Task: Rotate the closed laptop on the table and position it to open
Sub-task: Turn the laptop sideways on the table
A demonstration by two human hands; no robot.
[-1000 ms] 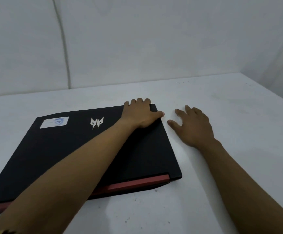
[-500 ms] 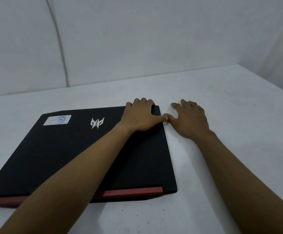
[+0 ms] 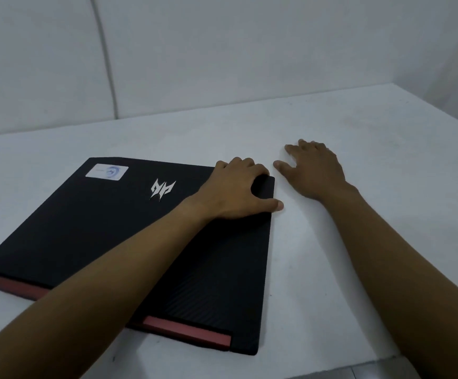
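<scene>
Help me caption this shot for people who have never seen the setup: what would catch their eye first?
The black closed laptop dominates, lying at an angle on the left of the white table, with a silver emblem and a white sticker on its lid and a red strip along its near edge. The left hand rests on its far right corner, and the right hand lies flat on the table just beside it.
</scene>
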